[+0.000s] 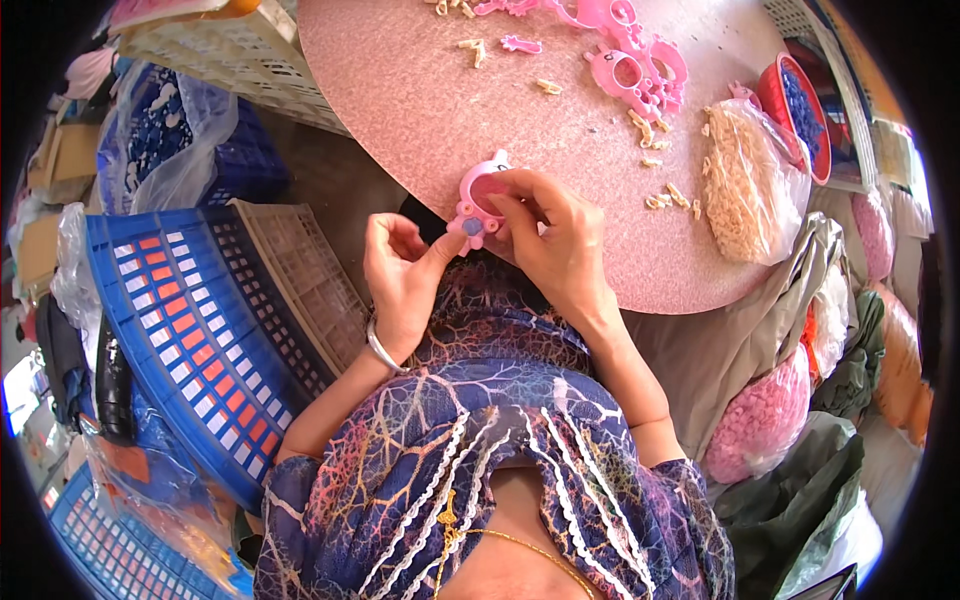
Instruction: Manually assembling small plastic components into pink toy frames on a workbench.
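Just over the near edge of the pink speckled table (480, 90), both hands meet at a small pink plastic animal-shaped toy part (473, 212). It has a round ring at its upper end and a bluish round spot lower down. My right hand (560, 240) pinches its right side between thumb and fingers. At its lower left, my left hand (400, 280) presses its thumb on the part, with the other fingers curled. What lies behind the part is hidden. Similar pink pieces, joined together, lie in a pile (640, 70) at the far side.
Small cream plastic pieces (548, 87) are scattered over the table. A clear bag of cream pieces (745, 185) and a red basin of blue pieces (800, 115) sit at right. Blue crates (180, 330) stand at left; a bag of pink pieces (760, 420) is at lower right.
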Motion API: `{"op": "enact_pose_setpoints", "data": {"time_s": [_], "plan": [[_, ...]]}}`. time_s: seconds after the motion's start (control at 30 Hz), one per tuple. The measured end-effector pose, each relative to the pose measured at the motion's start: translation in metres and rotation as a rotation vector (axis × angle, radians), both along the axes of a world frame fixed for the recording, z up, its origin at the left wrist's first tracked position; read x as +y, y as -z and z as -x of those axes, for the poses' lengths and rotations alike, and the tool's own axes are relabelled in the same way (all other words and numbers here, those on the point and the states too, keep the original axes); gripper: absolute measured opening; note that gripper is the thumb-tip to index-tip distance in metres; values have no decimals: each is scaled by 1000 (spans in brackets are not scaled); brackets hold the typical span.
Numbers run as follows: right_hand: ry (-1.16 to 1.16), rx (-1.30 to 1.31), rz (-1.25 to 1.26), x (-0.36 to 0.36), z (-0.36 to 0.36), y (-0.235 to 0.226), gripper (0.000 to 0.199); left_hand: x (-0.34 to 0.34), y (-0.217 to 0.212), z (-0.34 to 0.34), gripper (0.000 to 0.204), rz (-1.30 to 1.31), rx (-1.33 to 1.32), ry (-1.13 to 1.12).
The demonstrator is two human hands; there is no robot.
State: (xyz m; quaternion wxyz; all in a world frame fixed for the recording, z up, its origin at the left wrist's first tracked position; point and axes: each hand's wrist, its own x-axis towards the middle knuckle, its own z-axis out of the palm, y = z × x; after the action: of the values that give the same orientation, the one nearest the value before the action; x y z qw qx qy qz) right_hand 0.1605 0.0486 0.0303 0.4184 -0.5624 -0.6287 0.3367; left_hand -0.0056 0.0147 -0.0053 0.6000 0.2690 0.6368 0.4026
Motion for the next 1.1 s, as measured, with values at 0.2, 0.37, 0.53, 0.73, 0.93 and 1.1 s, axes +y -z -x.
{"op": "enact_pose_setpoints", "data": {"time_s": [0.2,0.37,0.53,0.73,0.93,1.1], "plan": [[-21,-110,-72,3,3,-3,14,8,-14,-14,41,-1063,884,316],[1,11,-101,7,-6,6,17,22,-3,-22,41,-1032,909,259],[295,-165,-262,12,-36,20,24,33,5,-32,41,-1091,966,206],[588,-537,-279,44,-117,19,36,31,9,-30,50,-1071,924,227],[412,-775,-196,52,-110,0,28,33,10,-32,51,-1078,935,218],[296,-691,-69,37,-95,6,22,33,12,-31,52,-1081,931,220]]}}
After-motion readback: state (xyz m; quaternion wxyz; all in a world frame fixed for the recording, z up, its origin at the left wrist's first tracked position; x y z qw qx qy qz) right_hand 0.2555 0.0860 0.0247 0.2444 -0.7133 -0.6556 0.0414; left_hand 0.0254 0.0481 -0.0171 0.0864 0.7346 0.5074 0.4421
